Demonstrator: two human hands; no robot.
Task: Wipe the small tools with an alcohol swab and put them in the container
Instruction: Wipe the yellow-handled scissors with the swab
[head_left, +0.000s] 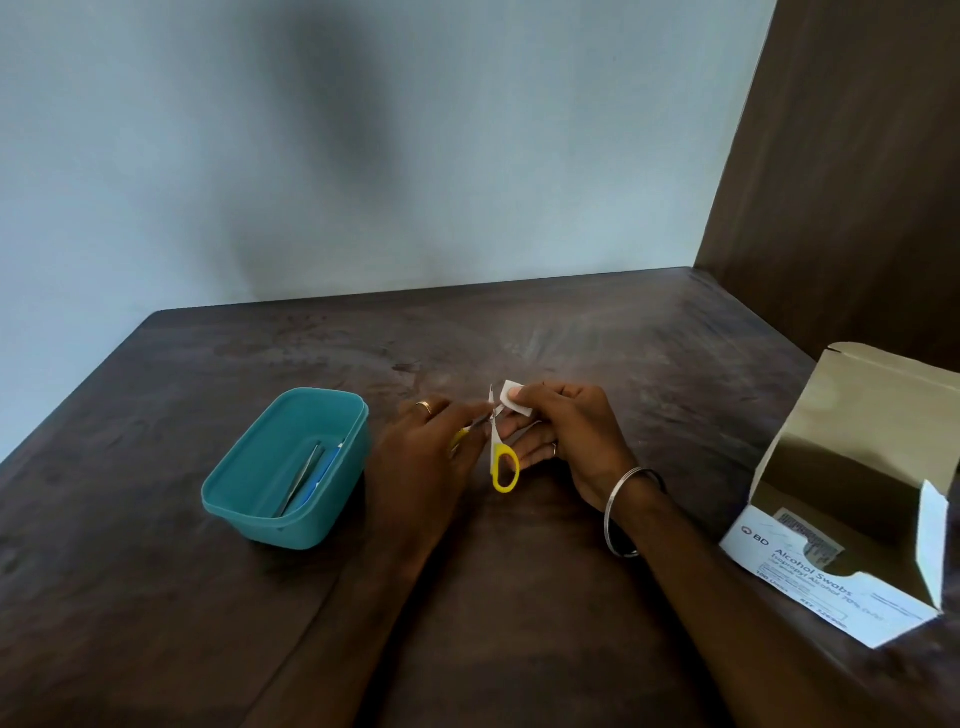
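Small scissors with yellow handles (504, 465) are held open above the middle of the table, blades pointing away from me. My left hand (431, 447) grips one yellow handle, which is mostly hidden under its fingers. My right hand (561, 441) pinches a white alcohol swab (514, 399) against one blade near the pivot. The teal container (234, 493) stands to the left of my hands, with metal tweezers (304, 478) and a blue-handled tool (322, 480) lying inside.
An open box of alcohol swabs (810, 561) lies at the right, its lid flap raised. A dark wooden panel (841, 182) rises along the table's right side and a pale wall stands behind. The brown tabletop (519, 597) stretches toward me.
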